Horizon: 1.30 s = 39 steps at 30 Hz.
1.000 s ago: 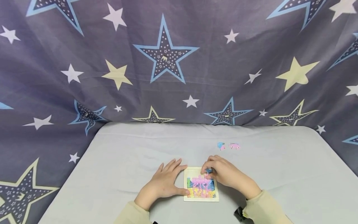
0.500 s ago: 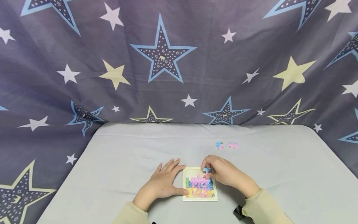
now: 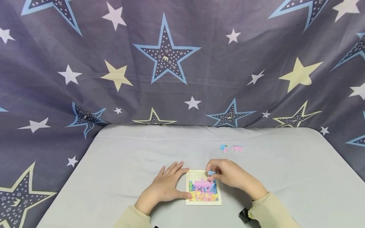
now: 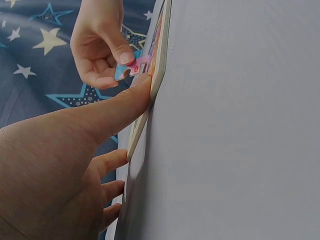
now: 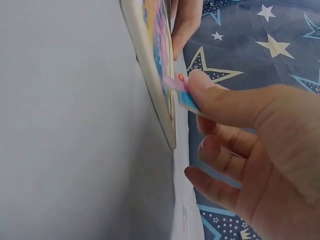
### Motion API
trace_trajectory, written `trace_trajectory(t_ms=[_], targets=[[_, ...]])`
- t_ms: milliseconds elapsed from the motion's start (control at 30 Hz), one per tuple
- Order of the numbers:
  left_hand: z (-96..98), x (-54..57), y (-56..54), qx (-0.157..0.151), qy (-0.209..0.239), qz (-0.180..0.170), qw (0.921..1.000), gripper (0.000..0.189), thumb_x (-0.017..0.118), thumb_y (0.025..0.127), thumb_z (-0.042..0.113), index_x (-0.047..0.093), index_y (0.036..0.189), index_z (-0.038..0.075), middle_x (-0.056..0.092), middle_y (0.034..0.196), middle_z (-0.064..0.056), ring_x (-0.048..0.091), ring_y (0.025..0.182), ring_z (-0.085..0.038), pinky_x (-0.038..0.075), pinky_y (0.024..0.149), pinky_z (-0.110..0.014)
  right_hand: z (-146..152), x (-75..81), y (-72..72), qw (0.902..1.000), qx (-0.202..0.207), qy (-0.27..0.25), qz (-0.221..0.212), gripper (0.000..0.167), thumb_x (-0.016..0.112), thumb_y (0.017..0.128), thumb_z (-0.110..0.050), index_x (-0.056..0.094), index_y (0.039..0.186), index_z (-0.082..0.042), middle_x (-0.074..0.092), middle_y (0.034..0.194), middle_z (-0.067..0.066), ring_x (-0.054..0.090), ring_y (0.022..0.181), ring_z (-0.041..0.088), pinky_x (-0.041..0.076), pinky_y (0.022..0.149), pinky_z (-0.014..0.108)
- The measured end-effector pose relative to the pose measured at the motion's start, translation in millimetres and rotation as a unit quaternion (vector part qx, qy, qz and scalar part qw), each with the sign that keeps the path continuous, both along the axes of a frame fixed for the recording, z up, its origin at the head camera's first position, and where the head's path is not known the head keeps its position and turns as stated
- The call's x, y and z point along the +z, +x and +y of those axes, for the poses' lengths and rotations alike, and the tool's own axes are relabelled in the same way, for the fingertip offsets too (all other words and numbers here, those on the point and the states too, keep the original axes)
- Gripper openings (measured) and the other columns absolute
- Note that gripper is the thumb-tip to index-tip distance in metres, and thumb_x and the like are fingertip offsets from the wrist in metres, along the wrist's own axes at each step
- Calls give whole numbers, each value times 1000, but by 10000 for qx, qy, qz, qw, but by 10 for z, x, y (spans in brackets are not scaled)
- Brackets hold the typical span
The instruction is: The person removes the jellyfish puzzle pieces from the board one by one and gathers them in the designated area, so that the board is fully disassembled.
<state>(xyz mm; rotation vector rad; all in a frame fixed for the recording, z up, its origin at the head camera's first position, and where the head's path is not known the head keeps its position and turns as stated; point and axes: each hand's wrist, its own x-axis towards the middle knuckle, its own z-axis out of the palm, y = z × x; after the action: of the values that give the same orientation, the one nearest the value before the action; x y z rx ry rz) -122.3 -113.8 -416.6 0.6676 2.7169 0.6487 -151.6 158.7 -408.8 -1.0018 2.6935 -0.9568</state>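
You have the blue-and-pink puzzle piece (image 5: pixel 184 94) clamped by its blue end in your right hand (image 3: pixel 229 174), thumb on one face, with the other fingers loosely curled clear of it. It is tilted above the upper right part of the pale frame (image 3: pixel 203 203), its pink end pointing down towards the assembled pieces (image 3: pixel 203 189); you cannot tell from here whether that end touches them. Expect it to weigh almost nothing and to be stiff, probably thin board or wood, so a light pinch should do. Its printed face may be a little slick, and the knobs and notches are likely the weakest parts, so take it by the broad blue body rather than by a tab, and avoid twisting it. The frame looks light too and could slide on the grey cloth (image 3: pixel 142 152); your left hand (image 3: pixel 165 189), fingers spread and apart, steadies its left side with the thumb at the lower corner. The two loose pieces (image 3: pixel 223 148) (image 3: pixel 237 148) lie flat beyond the frame; their thin edges probably offer little grip, so nails or fingertips under a side would suit them.
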Motion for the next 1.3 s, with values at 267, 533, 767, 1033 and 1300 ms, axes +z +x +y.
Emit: trace_trajectory(t_ms=[267, 533, 767, 1033, 1300], targets=[[-12, 0, 6, -13, 46, -27, 10000, 94, 71, 75, 68, 43, 149, 19, 26, 162, -7, 18, 149, -31, 11, 115, -65, 95, -34, -72, 9994, -46, -291, 167, 13, 75, 85, -10, 74, 97, -16, 64, 82, -12, 50, 70, 2, 48, 63, 23], [-13, -18, 9, -42, 39, 49, 10000, 94, 71, 75, 69, 43, 149, 19, 26, 162, -7, 19, 149, -31, 10, 115, -65, 286, -32, -174, 9952, -787, -472, 326, 15, 72, 86, 1, 73, 99, -6, 70, 94, 0, 57, 77, 7, 52, 69, 26], [-20, -23, 7, -49, 63, 58, 10000, 95, 71, 75, 69, 43, 149, 18, 26, 162, -7, 18, 149, -31, 10, 115, -65, 599, 1, -287, 9813, -1757, -689, 387, 19, 69, 85, 8, 70, 102, -1, 70, 92, 7, 60, 78, 16, 53, 68, 28], [-24, -21, 2, -39, 70, 21, 10000, 95, 71, 75, 69, 43, 150, 18, 25, 162, -7, 18, 149, -31, 10, 116, -65, 979, -45, -377, 9540, -2737, -976, 738, 16, 65, 91, 4, 71, 106, 2, 70, 99, 18, 67, 80, 28, 51, 66, 26], [-22, -2, 17, -57, 115, 27, 9999, 94, 72, 75, 67, 44, 149, 17, 26, 161, -8, 19, 149, -32, 10, 115, -65, 1165, -127, -392, 9295, -3462, -1091, 647, 22, 57, 95, 3, 68, 114, 5, 68, 101, 25, 66, 70, 19, 47, 51, 22]])
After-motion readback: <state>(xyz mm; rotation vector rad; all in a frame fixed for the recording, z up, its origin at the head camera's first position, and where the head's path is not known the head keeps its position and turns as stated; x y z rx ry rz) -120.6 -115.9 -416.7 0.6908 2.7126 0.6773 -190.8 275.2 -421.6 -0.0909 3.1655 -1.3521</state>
